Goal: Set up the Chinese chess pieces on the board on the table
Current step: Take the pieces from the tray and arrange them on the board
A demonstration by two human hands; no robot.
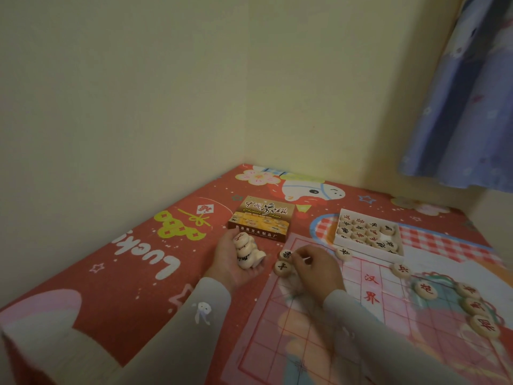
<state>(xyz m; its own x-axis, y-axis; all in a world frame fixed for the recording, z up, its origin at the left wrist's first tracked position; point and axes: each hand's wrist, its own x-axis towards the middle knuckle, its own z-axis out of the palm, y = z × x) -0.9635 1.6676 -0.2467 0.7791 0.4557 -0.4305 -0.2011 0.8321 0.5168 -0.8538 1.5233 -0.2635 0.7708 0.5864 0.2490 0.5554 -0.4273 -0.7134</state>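
Over the red tablecloth (133, 262), left hand (236, 262) cups stacked pieces (245, 251); right hand (316, 266) pinches one piece (286, 254).

Eight pieces (424, 290) on board (two hands (316, 266))

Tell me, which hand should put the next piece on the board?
Probably the right hand: it's already over the board beside two placed pieces. The left hand is palm-up, cradling a stack of pieces.
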